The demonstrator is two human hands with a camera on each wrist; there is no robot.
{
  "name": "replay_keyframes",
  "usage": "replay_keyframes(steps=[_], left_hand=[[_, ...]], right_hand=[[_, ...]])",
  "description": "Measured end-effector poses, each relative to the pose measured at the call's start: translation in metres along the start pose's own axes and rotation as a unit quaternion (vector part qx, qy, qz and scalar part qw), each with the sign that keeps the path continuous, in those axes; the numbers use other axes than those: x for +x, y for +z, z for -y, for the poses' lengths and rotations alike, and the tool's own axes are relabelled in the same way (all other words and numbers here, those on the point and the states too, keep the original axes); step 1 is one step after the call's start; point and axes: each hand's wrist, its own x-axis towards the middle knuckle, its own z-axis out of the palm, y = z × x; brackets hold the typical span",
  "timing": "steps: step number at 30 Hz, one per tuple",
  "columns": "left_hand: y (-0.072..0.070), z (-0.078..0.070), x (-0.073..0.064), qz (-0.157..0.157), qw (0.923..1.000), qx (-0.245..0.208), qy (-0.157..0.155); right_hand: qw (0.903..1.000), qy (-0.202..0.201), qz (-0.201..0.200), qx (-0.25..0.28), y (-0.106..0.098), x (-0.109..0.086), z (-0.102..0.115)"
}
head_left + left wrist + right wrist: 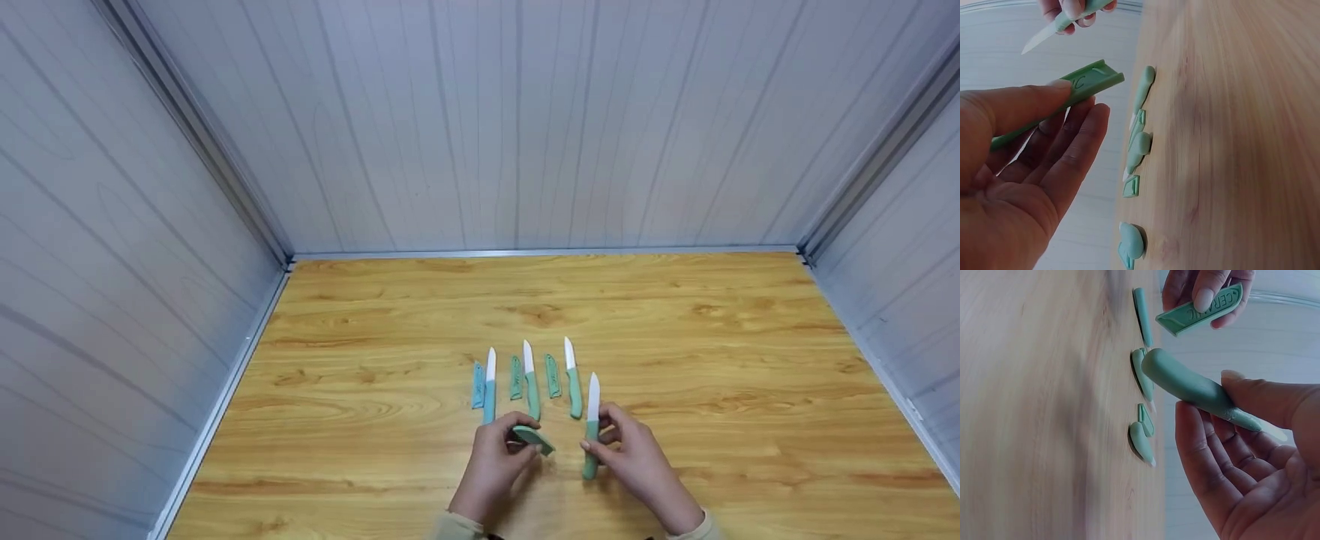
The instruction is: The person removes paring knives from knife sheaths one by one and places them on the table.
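Between thumb and fingers, my left hand (499, 456) pinches a green knife sheath (1081, 85); raised lettering shows on it in the right wrist view. My right hand (634, 454) grips a knife with a green handle (1190, 385) and a white blade (594, 394), its tip pointing away from me. Sheath and knife are apart, both held above the table. Just beyond the left hand lie a blue-handled knife (490, 397) and its blue sheath (478, 386). Two green-handled knives, a middle one (532, 390) and a right one (574, 386), lie farther right.
Two green sheaths, one left (516, 377) and one right (553, 375), lie beside the green knives on the wooden table (360, 450). Pale panels stand around it: a back wall (480, 127), a left wall (97, 300) and a right wall (900, 277).
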Motion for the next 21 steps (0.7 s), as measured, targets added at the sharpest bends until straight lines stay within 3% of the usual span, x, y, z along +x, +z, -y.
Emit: replay_keyframes(steps=[6,12,21], left_hand=[[-0.0004,0.0013,-0.0004,-0.003,0.9997,-0.023,0.000],[0.0000,0.0025,0.0016,-0.022,0.9992,-0.030,-0.016],[-0.0015,0.0030,0.0016,-0.034,0.9975,-0.038,-0.049]], right_hand=[[0.9995,-0.030,0.008,0.007,0.0014,-0.0015,0.0001],[0.9986,-0.030,0.034,0.026,0.0022,-0.0017,0.0008],[0.9988,0.013,0.038,0.029,0.0035,-0.0009,0.0025]])
